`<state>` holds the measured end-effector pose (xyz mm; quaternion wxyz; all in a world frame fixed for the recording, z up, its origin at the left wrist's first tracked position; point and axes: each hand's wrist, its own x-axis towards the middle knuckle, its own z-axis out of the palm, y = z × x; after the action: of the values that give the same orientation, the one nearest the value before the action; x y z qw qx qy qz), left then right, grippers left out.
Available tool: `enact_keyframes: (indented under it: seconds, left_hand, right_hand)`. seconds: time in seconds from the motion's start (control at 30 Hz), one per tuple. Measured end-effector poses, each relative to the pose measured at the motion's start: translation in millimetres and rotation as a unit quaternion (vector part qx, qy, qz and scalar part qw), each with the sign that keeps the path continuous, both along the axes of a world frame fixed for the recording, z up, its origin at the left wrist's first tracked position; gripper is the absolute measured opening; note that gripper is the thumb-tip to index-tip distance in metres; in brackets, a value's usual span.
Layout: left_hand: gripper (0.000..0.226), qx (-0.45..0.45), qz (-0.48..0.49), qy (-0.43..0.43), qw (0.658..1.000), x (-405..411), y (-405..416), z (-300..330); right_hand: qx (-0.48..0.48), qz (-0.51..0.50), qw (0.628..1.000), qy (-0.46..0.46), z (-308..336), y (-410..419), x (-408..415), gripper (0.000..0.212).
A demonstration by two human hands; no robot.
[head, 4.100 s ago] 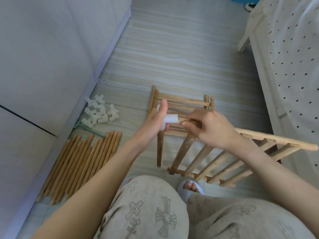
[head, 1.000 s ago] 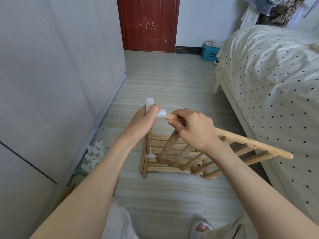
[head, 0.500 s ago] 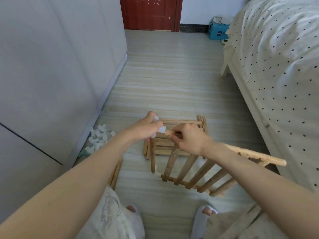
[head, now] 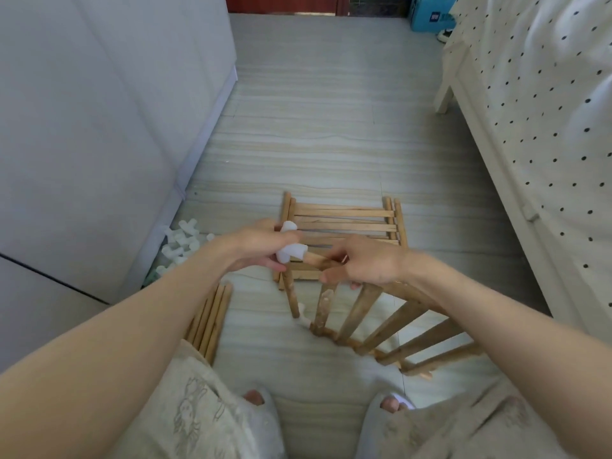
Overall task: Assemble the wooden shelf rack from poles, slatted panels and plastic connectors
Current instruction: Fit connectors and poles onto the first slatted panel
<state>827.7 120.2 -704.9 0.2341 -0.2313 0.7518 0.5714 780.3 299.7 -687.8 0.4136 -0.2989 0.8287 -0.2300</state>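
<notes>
My left hand (head: 256,248) grips a white plastic connector (head: 291,251) fitted on the end of a slatted panel's top rail. My right hand (head: 366,263) holds that rail just right of the connector. The slatted panel (head: 381,318) tilts up off the floor, its lower rail near my feet. A short pole (head: 291,298) hangs down from the connector to another white connector (head: 303,318) at the panel's lower corner. A stack of slatted panels (head: 344,217) lies flat on the floor behind my hands.
Loose white connectors (head: 180,241) lie in a heap by the grey cabinet (head: 99,127) on the left. A bundle of wooden poles (head: 210,321) lies beside my left knee. A bed with a dotted cover (head: 536,127) runs along the right.
The view has tilted down towards the floor. My hands and the panel have come lower and nearer to me; both keep their hold on the connector and the rail.
</notes>
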Motion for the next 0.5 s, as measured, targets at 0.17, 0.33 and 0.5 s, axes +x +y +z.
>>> enact_keyframes:
  seconds: [0.17, 0.33, 0.5]
  left_hand:
    - [0.037, -0.039, 0.047, 0.07, 0.996, -8.7, 11.8, 5.0]
    - [0.058, 0.014, 0.27, 0.21, 0.94, -20.7, 26.7, 37.8]
    - [0.062, 0.093, 0.259, 0.168, 0.947, -15.3, 37.6, 62.4]
  right_hand:
    - [-0.036, -0.069, 0.996, -0.031, 9.5, 6.0, 0.7, 0.007]
    - [-0.186, -0.227, 0.956, 0.014, 37.4, 1.5, 3.3, 0.005]
    - [-0.246, -0.264, 0.923, 0.136, 41.5, -22.0, 25.9, 0.015]
